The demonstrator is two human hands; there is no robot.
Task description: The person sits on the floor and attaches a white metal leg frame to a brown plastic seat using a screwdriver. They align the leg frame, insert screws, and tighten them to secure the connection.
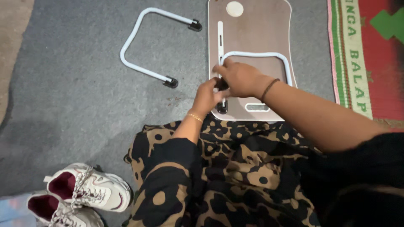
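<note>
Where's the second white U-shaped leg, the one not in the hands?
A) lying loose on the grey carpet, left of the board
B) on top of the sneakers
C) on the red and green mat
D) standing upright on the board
A: the loose white U-shaped leg lies flat on the grey carpet, left of the brown board, apart from it.

We see grey carpet floor (75, 96) filling most of view. Bare beige strip (12, 25) at upper left edge. Woven mat (370, 54), red and green with pale border, along right. White sneakers (80, 195) lower left. Lighting dim, even.
</note>
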